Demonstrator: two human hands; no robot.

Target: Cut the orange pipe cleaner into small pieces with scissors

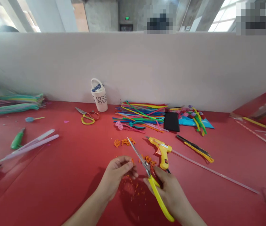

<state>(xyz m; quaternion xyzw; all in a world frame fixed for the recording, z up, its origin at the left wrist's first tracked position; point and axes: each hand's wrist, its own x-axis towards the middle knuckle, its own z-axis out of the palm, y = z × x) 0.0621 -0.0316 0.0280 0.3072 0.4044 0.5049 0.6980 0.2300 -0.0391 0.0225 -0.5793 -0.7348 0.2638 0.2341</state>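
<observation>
My right hand [170, 194] grips yellow-handled scissors [147, 171], whose blades point up and left over the red table [64, 175]. My left hand [119, 174] is pinched on a small orange piece beside the blades, too small to name surely. Short orange pipe-cleaner bits [123, 142] lie just beyond both hands, and tiny orange crumbs are scattered below them. A yellow glue gun [161, 150] lies right of the blade tips.
A pile of coloured pipe cleaners [142, 114], a black case [171, 121], a white cup [99, 95], a second pair of scissors [85, 116], a yellow-black cutter [195, 148], a long clear stick [215, 172] and a green tool [17, 139] lie around. A white partition stands behind.
</observation>
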